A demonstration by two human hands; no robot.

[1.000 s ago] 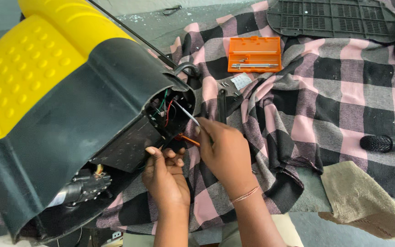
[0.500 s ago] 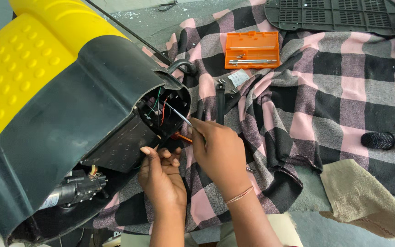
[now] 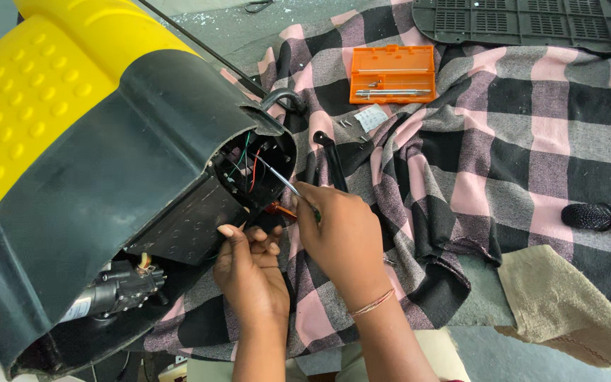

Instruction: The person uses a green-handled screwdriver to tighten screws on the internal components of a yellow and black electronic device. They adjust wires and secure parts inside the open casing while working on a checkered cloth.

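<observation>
A thin metal screwdriver (image 3: 282, 181) with a green handle is held in the right hand (image 3: 344, 237), the fingers closed around the handle near the centre of the frame, and its shaft is angled up and to the left into the open end of a large black and yellow plastic housing (image 3: 93, 184) that fills the left half of the frame. Red, green and black wires (image 3: 247, 164) are seen inside that opening, where the tip of the shaft is lost among them. The left hand (image 3: 249, 272) is placed just below the opening, beside the right hand, its fingers curled and pinched close together at the housing's lower edge; what is pinched there cannot be told. A small orange-red part (image 3: 279, 209) is seen between the two hands. A small grey motor (image 3: 118, 286) is visible under the housing at the lower left. Everything is laid on a pink, black and grey checked cloth (image 3: 503, 163). An open orange plastic tool case (image 3: 392, 73) lies at the upper centre, a black plastic grille (image 3: 525, 21) at the upper right, a black microphone (image 3: 602, 216) at the right edge, and a beige rag (image 3: 567, 308) at the lower right.
</observation>
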